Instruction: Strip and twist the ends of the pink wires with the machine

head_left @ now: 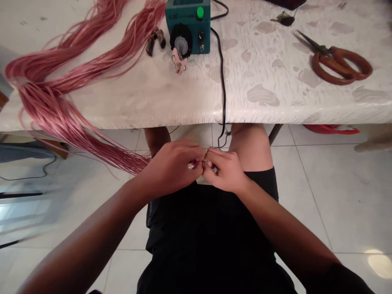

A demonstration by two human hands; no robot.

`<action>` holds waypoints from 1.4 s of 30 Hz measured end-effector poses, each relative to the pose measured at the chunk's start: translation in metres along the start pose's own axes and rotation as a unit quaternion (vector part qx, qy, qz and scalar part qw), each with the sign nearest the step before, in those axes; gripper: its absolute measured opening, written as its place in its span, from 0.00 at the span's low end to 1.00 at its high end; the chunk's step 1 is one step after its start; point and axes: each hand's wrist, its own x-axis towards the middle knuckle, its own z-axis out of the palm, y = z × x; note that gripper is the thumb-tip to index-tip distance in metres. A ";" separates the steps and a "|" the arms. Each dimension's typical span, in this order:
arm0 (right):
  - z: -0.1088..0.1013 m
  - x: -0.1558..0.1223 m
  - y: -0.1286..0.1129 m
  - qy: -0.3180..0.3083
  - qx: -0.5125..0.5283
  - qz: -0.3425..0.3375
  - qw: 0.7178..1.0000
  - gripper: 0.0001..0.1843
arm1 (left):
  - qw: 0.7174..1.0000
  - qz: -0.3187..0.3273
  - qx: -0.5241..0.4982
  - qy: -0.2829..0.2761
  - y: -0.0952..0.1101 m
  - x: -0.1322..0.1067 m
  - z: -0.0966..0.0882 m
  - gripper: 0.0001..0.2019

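A long bundle of thin, shiny pink cords (101,147) hangs off the table's left front edge and runs in beneath my left hand (174,167). My left hand is closed around its end, which is hidden under the palm. My right hand (226,170) is also closed, its thumb and fingertips pinched right against those of my left. Both hands meet over my lap, just below the table edge. Something small and pale shows between the fingers, too small to name.
On the table (122,106) stands a green winding machine (196,30) with a pink clip-like piece (178,61) on its shaft. Beside it lie black pliers (155,40). Brown-handled scissors (339,61) rest at the right. A black cable (222,73) drops over the front edge.
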 end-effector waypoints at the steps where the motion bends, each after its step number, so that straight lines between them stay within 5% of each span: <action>1: 0.000 0.000 0.000 0.014 0.011 0.010 1.000 0.10 | 1.000 -0.002 0.003 0.001 0.000 0.000 -0.001 0.08; 10: 0.000 -0.001 0.002 0.060 0.098 0.036 0.993 0.05 | 0.995 0.027 0.089 0.031 0.002 0.003 0.000 0.10; 21: 0.003 0.001 0.005 0.057 0.064 0.044 0.995 0.08 | 0.980 0.057 0.189 0.027 -0.004 0.004 0.006 0.11; 32: -0.001 0.003 -0.001 0.106 0.168 0.094 0.976 0.03 | 0.991 0.005 0.021 0.134 -0.009 -0.004 0.014 0.02; 38: -0.005 0.003 -0.001 0.067 0.209 0.108 0.970 0.02 | 0.989 -0.014 -0.056 0.136 -0.005 -0.012 0.018 0.05; 42: -0.008 0.004 0.001 0.017 0.214 0.091 0.973 0.05 | 0.994 -0.014 -0.062 0.089 0.000 -0.014 0.011 0.06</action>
